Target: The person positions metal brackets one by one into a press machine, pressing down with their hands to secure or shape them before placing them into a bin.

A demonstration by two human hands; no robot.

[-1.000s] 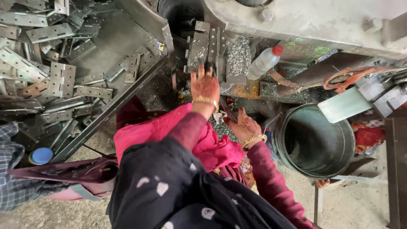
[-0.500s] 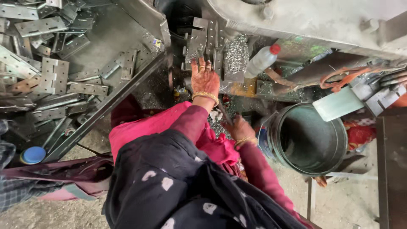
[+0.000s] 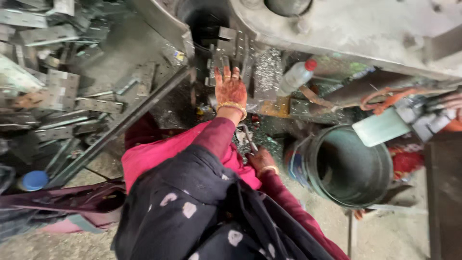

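My left hand (image 3: 230, 90), hennaed and wearing gold bangles, is stretched forward with its fingers spread flat on grey perforated metal plates (image 3: 230, 50) stacked in the dark mouth of a big machine (image 3: 346, 29). My right hand (image 3: 263, 162) is lower, close to my lap, and closed around the end of a thin metal rod (image 3: 247, 137) that points towards the machine. Pink sleeves and a black spotted cloth (image 3: 192, 216) cover most of both arms.
A heap of perforated metal brackets (image 3: 57, 91) fills the sloping tray on the left. A plastic bottle with a red cap (image 3: 296, 77) lies by the machine. A round green bucket (image 3: 351, 166) stands at right. Metal shavings (image 3: 264, 72) litter the bed. Another person's hand (image 3: 452, 102) shows at far right.
My left hand has reached further forward onto the plates in the machine. My right hand has dropped back towards my lap, and the view has shifted a little.
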